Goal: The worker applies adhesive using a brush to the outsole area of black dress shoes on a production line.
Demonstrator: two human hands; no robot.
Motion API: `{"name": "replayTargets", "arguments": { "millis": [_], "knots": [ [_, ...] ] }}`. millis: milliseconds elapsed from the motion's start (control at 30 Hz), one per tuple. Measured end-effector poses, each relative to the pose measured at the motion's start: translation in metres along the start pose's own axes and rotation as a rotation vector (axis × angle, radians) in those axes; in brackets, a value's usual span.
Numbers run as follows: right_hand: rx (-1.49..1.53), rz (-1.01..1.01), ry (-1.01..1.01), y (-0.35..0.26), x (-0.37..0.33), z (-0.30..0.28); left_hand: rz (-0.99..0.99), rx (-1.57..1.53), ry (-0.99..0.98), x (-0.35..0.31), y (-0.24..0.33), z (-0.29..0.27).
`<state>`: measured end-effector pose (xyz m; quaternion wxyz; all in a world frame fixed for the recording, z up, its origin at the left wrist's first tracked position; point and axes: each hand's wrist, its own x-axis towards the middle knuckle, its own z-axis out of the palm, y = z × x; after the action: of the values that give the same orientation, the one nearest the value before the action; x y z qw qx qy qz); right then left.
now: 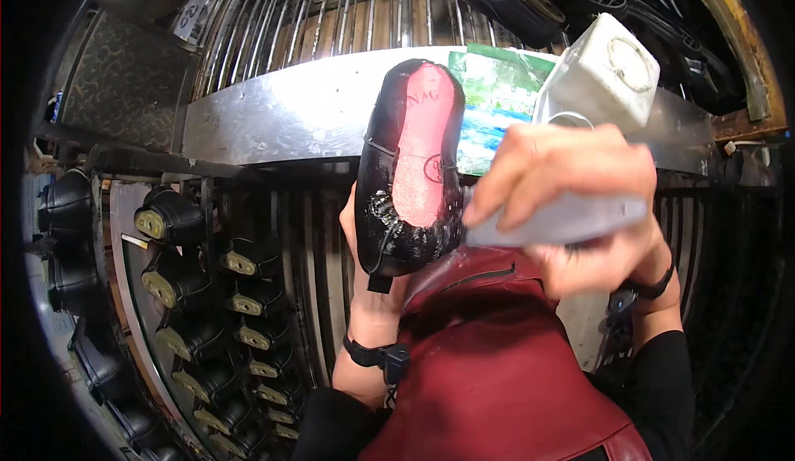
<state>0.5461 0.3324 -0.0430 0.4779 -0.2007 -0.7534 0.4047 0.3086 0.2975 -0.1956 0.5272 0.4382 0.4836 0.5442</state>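
Observation:
A black shoe upper (373, 213) stands bottom up in front of me, with a pink insole (422, 142) showing handwritten marks. Its gathered leather edge is glossy, and a small black tab hangs at the near end. From behind and below, my left hand (351, 237) grips the shoe; most of its fingers are hidden. In my right hand (567, 167), fingers closed, is a grey-handled tool (563, 217), blurred by motion. The tool's tip is at the shoe's right side, near the gathered edge; I cannot make out the tip or whether it touches.
Beyond the shoe runs a metal ledge (265, 122), with a green-and-blue printed sheet (497, 105) and a white box-shaped container (600, 76) on it. Black shoes (513, 6) lie on the slatted rack behind. Several black shoes on lasts (178, 279) fill racks at left. A red apron (497, 362) covers my front.

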Motion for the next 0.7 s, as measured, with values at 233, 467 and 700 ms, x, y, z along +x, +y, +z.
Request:
{"name": "replayTargets", "arguments": {
  "millis": [233, 467, 700],
  "knots": [
    [0.2, 0.262, 0.315, 0.068, 0.013, -0.038, 0.186, 0.328, -0.025, 0.003, 0.03, 0.022],
    [0.226, 0.437, 0.694, 0.127, -0.024, -0.007, -0.264, -0.497, -0.184, 0.049, 0.046, -0.014],
    [0.002, 0.446, 1.096, 0.112, -0.052, 0.011, 0.144, 0.639, 0.137, 0.294, 0.054, -0.019]
  ]
}}
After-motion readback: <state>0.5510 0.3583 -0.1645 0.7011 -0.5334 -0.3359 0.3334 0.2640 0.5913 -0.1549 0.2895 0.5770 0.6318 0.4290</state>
